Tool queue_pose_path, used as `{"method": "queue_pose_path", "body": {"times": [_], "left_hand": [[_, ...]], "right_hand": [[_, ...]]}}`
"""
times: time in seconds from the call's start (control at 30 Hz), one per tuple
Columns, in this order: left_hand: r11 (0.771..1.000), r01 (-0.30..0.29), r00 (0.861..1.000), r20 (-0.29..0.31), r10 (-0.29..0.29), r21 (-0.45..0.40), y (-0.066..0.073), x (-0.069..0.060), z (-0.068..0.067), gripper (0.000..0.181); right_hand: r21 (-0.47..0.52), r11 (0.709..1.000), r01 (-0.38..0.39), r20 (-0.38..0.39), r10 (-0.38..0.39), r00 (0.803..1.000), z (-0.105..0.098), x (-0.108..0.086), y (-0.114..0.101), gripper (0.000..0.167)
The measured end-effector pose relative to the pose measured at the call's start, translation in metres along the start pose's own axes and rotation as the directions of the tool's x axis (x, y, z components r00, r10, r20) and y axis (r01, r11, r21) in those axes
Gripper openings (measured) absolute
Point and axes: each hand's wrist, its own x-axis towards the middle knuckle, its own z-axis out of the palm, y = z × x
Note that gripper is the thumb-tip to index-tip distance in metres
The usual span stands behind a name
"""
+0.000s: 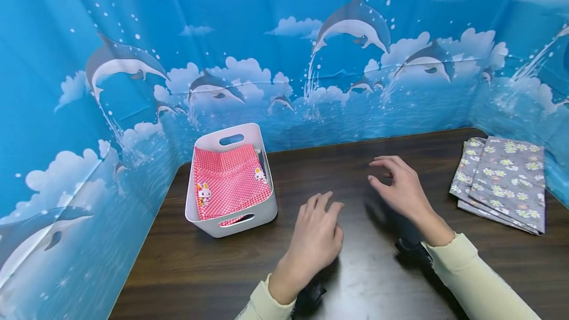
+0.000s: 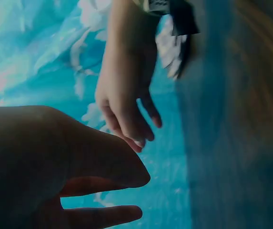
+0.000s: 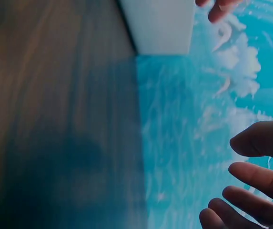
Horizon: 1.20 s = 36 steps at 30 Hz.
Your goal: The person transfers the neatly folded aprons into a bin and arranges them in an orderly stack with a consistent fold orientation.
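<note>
Both hands hover over the dark wooden table with nothing in them. In the head view my left hand (image 1: pixel 316 231) is right of the white basket (image 1: pixel 262 216), apart from it, its fingers loosely bent. My right hand (image 1: pixel 402 189) is raised farther right, thumb and fingers spread apart. Inside the basket lies a red checked cloth (image 1: pixel 231 179) with rabbit pictures; something dark beside it is mostly hidden. A stack of folded grey floral cloth (image 1: pixel 507 181) lies at the table's right. The right wrist view shows my right hand's spread fingers (image 3: pixel 257 179) and part of the basket (image 3: pixel 165 28).
A blue curtain (image 1: pixel 275 53) printed with dolphins and clouds hangs along the back and sides of the table (image 1: pixel 320 167). Dark wrist devices (image 1: pixel 413 251) sit under both wrists, by the pale yellow sleeves (image 1: pixel 471 275).
</note>
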Motion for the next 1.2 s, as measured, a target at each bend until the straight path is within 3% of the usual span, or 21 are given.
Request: {"method": "queue_pose_path", "body": {"times": [0.1, 0.27, 0.53, 0.67, 0.9, 1.07, 1.2], "left_hand": [[0.999, -0.022, 0.999, 0.045, 0.021, 0.027, 0.008, -0.002, 0.009, 0.032], [0.999, -0.035, 0.991, 0.131, 0.034, 0.004, 0.014, -0.004, 0.019, 0.031], [0.999, -0.024, 0.968, 0.250, 0.031, -0.031, 0.022, -0.005, 0.028, 0.039], [0.999, -0.005, 0.965, 0.262, 0.016, -0.045, 0.021, -0.002, 0.030, 0.040], [0.998, 0.018, 0.953, 0.304, 0.003, -0.067, 0.020, -0.001, 0.037, 0.041], [0.997, 0.026, 0.949, 0.316, -0.002, -0.074, 0.019, 0.000, 0.038, 0.041], [0.996, 0.033, 0.944, 0.329, -0.004, -0.082, 0.018, 0.000, 0.036, 0.041]], "right_hand": [[-0.059, 0.998, -0.018, -0.007, 0.018, 1.000, -0.010, -0.004, 0.013, 0.031], [-0.160, 0.985, -0.061, -0.010, 0.060, 0.998, -0.027, 0.000, 0.032, 0.033], [-0.311, 0.933, -0.180, -0.019, 0.183, 0.983, -0.059, 0.011, 0.067, 0.046], [-0.356, 0.891, -0.281, -0.025, 0.291, 0.956, -0.078, 0.007, 0.089, 0.053], [-0.440, 0.798, -0.412, 0.042, 0.476, 0.878, -0.101, 0.000, 0.114, 0.071], [-0.469, 0.776, -0.422, 0.076, 0.511, 0.856, -0.102, -0.004, 0.123, 0.071], [-0.480, 0.773, -0.415, 0.089, 0.513, 0.854, -0.100, -0.004, 0.124, 0.070]]}}
